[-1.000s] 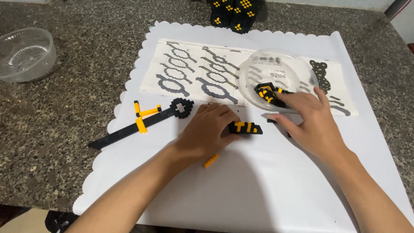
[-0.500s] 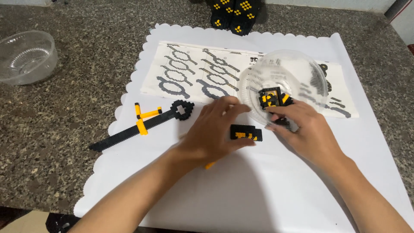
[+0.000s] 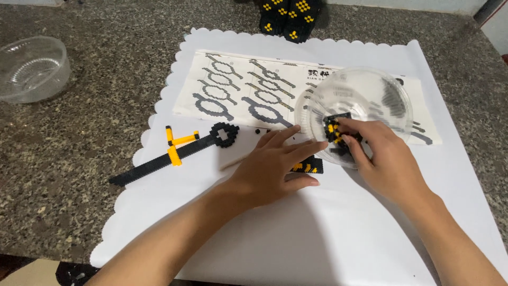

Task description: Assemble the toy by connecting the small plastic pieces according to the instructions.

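Note:
My right hand [image 3: 389,159] reaches into a clear plastic bowl [image 3: 370,90] that is tipped up toward me. Its fingers lie inside on a heap of black and yellow small bricks [image 3: 333,128], and the hand appears to grip the bowl's near rim. My left hand [image 3: 270,169] rests flat on the white scalloped paper [image 3: 317,238] with fingers apart, its fingertips close to the bowl's left edge. A small black and yellow brick piece [image 3: 311,166] lies half under the left hand's fingers. A black brick sword [image 3: 174,153] with a yellow guard and a ring end lies left of that hand.
A printed instruction sheet [image 3: 238,90] with chain-like drawings lies behind the hands, partly under the bowl. A second clear bowl [image 3: 32,69] stands on the granite counter at far left. Black and yellow brick blocks [image 3: 288,13] sit at the top edge. A thin tan stick [image 3: 235,161] lies by my left hand.
The bowl went from lying flat to tipped up toward me, with my right fingers now inside it. My left hand slid slightly right, toward the bowl. The sword has not moved.

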